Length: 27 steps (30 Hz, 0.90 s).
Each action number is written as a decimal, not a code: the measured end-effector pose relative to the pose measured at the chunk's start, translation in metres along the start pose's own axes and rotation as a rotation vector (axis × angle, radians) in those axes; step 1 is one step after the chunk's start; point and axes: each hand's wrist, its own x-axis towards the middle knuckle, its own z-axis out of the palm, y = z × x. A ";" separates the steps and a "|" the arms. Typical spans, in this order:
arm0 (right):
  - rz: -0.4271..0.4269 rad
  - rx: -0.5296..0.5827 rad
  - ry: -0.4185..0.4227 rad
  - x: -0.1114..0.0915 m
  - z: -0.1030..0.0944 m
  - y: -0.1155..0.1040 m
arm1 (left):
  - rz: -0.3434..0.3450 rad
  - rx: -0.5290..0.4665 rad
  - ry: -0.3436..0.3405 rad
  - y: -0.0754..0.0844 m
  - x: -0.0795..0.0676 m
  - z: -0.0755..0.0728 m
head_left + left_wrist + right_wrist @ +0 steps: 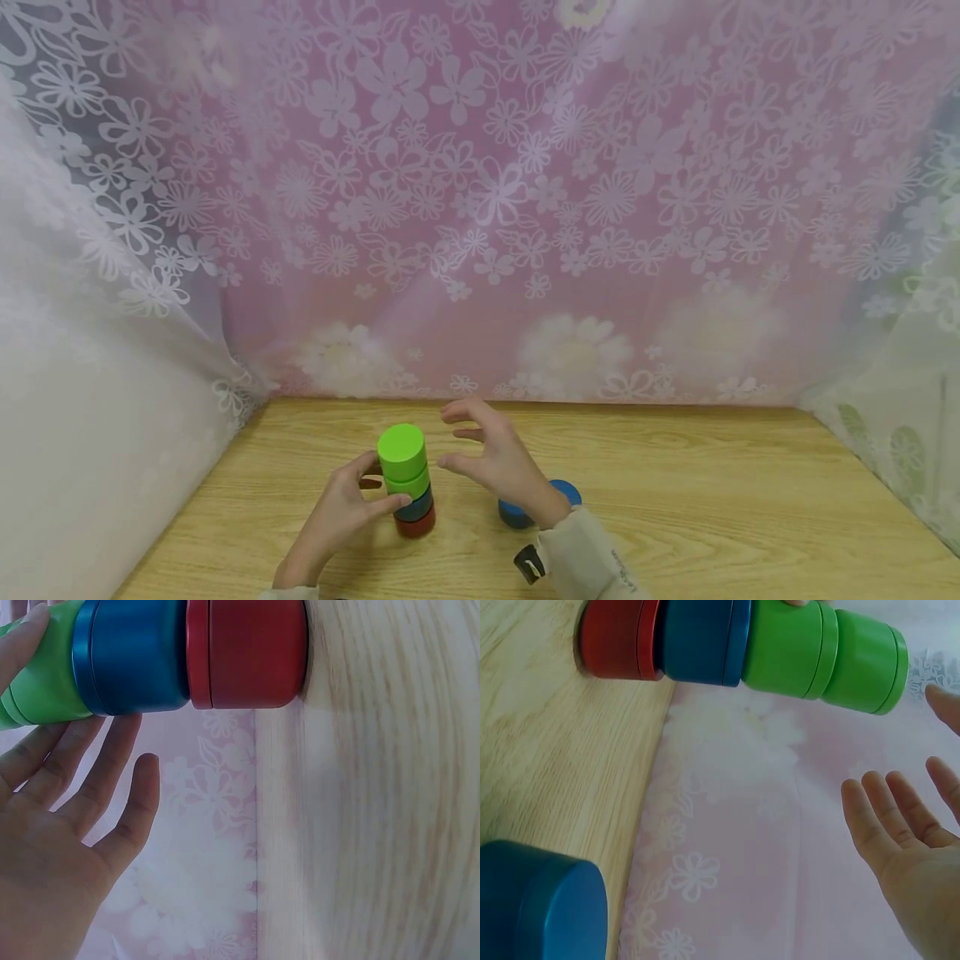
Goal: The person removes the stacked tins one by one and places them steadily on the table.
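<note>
A stack of round lidded tins stands on the table: a red tin (255, 652) at the bottom, a blue tin (139, 656) above it, then a lower green tin (784, 649) and an upper green tin (862, 664). The two green ones lean slightly out of line. My left hand (341, 508) holds the stack at the lower green tin, thumb on the near side and fingers behind. My right hand (495, 454) is raised just right of the upper green tin, fingers spread and slightly bent, apart from the stack and holding nothing.
Blue tinware (516, 515) stands on the wooden table (712, 500), partly hidden behind my right wrist; the right wrist view shows one blue tin (547, 907) there. A flowered curtain (480, 208) hangs along the back edge and both sides.
</note>
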 end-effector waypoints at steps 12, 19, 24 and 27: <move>0.009 0.022 -0.039 0.005 0.012 -0.004 | -0.001 -0.012 -0.008 -0.003 -0.001 -0.001; 0.011 0.014 -0.055 0.008 0.017 -0.006 | 0.028 -0.001 -0.011 -0.004 -0.001 0.000; 0.002 0.022 -0.052 0.008 0.020 -0.006 | 0.023 0.000 -0.010 -0.003 0.000 0.000; 0.007 0.019 -0.044 0.008 0.021 -0.005 | 0.031 0.002 -0.008 -0.002 -0.001 0.000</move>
